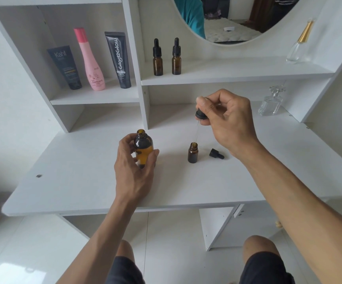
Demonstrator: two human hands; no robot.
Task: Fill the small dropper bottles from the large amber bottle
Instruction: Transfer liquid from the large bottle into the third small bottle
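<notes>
Left hand (134, 163) grips large amber bottle (143, 149), uncapped, upright. Right hand (227, 121) pinches dropper (199, 117), tip in small bottle (192, 153) at 3 o'clock.

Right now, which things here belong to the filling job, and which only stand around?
For the job:
- big amber bottle, held by left hand
- dropper, pinched by right hand
- open small bottle
- loose cap
- two capped small bottles on shelf

Standing around:
- two dark tubes
- pink bottle
- two clear glass bottles
</notes>
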